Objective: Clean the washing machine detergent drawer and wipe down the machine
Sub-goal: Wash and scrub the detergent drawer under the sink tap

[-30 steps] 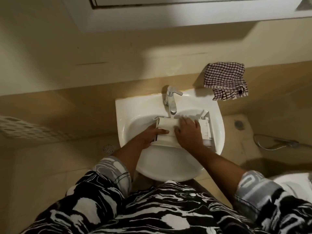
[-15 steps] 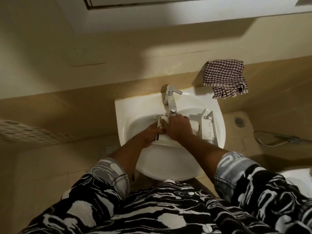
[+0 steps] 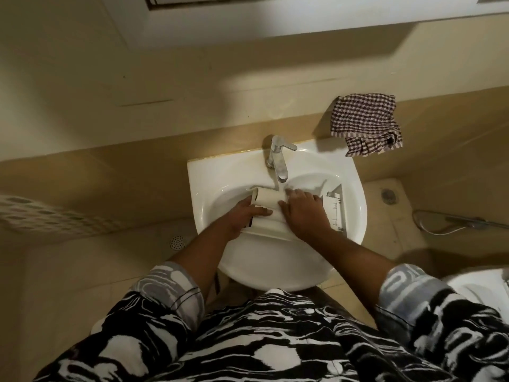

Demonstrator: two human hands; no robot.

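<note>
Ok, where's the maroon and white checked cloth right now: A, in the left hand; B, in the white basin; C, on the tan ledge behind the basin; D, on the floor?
C: the maroon and white checked cloth lies crumpled on the tan ledge beyond the white basin, to the right of the tap.

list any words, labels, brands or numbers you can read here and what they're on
None can be read.
The detergent drawer and the white insert beside it show no legible marking.
The tap shows no brand.
The sleeve print's letter-like shapes are too blurred.
</note>
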